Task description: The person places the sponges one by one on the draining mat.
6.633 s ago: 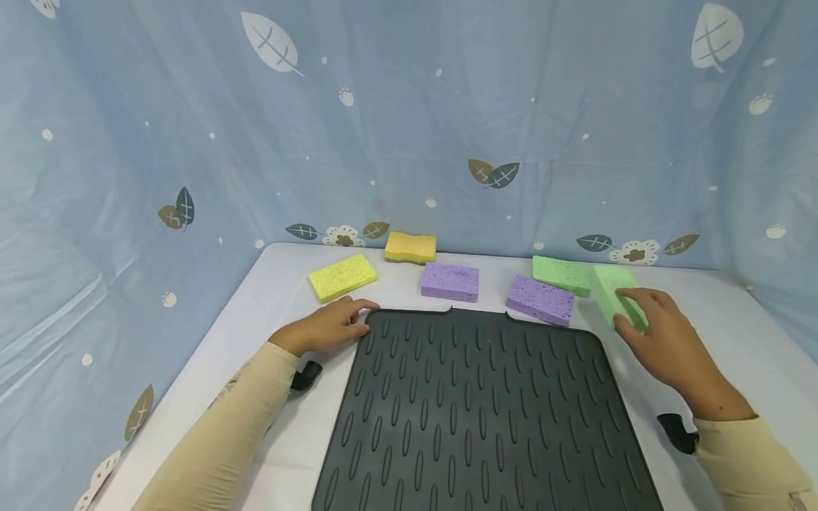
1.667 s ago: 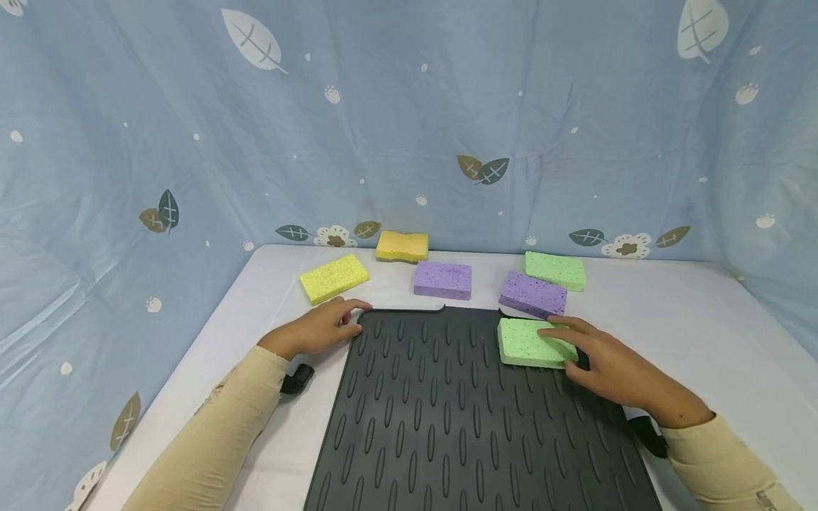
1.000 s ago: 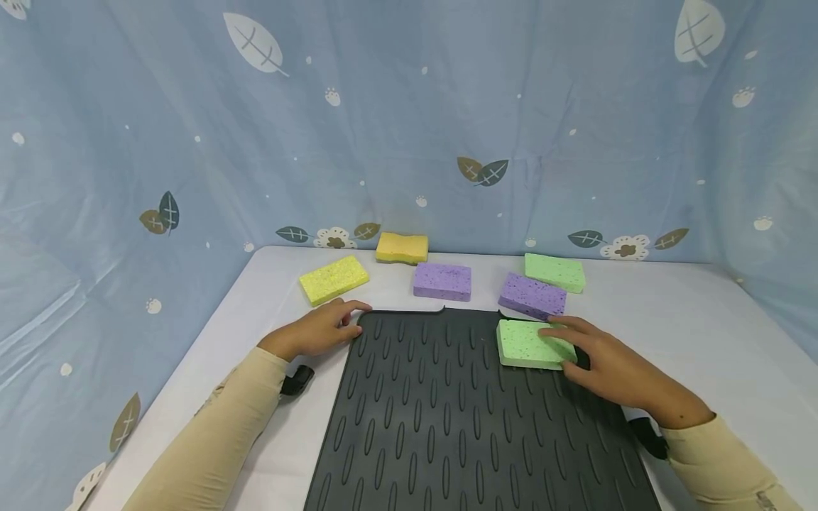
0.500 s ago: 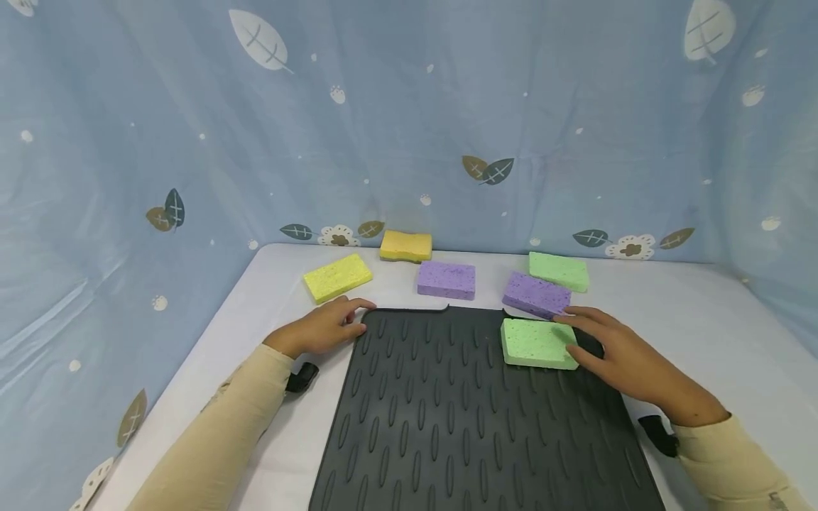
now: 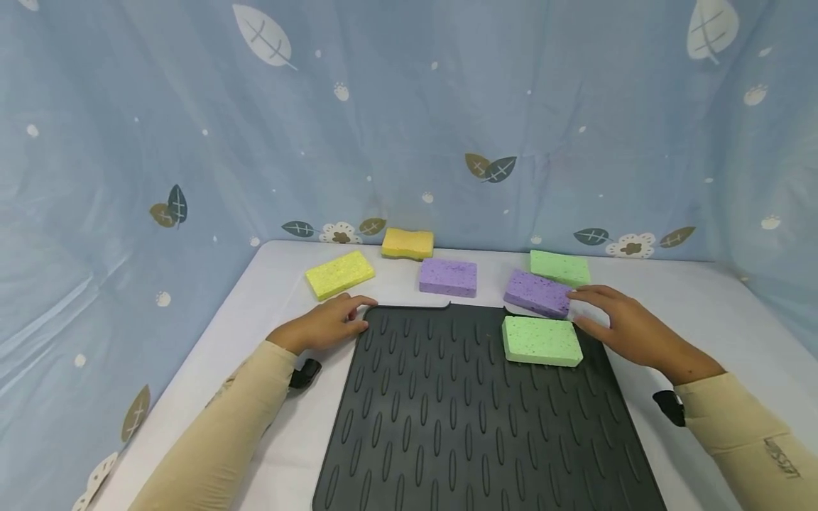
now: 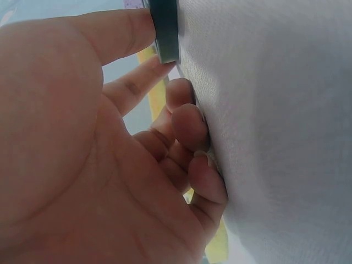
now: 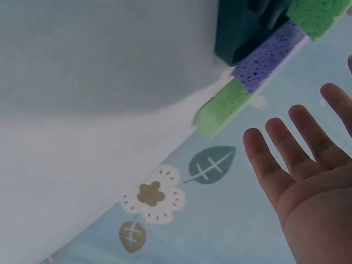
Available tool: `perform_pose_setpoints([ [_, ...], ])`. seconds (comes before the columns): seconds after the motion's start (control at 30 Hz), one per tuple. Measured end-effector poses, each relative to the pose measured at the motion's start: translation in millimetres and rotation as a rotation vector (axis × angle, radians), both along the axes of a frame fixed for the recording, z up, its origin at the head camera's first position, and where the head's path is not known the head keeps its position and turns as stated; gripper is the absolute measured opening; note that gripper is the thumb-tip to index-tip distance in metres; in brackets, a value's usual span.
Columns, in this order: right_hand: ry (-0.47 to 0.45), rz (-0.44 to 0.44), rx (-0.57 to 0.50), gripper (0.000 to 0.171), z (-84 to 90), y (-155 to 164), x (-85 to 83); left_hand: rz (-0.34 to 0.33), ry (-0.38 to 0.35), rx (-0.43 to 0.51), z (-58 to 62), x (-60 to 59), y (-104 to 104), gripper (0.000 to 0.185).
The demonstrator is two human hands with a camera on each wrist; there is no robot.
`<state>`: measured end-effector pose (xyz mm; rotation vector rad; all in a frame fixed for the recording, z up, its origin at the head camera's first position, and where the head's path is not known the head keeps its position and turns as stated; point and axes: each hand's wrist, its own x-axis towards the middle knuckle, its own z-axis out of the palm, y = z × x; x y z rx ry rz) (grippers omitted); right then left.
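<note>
A light green sponge [image 5: 542, 341] lies flat on the far right part of the black ribbed mat [image 5: 473, 419], and nothing touches it. My right hand [image 5: 591, 310] hovers just right of it, fingers straight and spread, with its fingertips near the right end of a purple sponge [image 5: 537, 293]. The right wrist view shows that open palm [image 7: 300, 165] in the air, clear of the purple sponge [image 7: 264, 58] and of a green sponge [image 7: 220, 113]. My left hand [image 5: 348, 318] rests on the mat's far left corner. Its thumb [image 6: 110, 33] touches the mat edge [image 6: 164, 33], the other fingers loosely curled on the table.
Beyond the mat's far edge lie a second green sponge [image 5: 559, 267], a second purple sponge [image 5: 449, 277], a yellow sponge [image 5: 340, 274] and an orange-yellow sponge [image 5: 407, 243]. A blue leaf-print cloth [image 5: 409, 128] walls in the white table [image 5: 703, 312] at the back and both sides.
My right hand carried the green sponge from the table's right onto the mat, let it go and moved back right toward the purple sponge. The left hand has stayed put.
</note>
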<state>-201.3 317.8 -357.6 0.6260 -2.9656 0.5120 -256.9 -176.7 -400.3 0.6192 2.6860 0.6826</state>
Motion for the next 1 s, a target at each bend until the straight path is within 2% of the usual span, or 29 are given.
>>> perform_pose_setpoints([
  [0.53, -0.095, 0.008, 0.04, 0.049, -10.3, -3, -36.1, 0.013, -0.007, -0.002, 1.9, 2.9, -3, 0.044],
  [1.0, -0.13, -0.011, 0.035, 0.049, -12.1, -9, -44.9, 0.013, -0.007, 0.001, 2.0, 1.9, 1, 0.044],
])
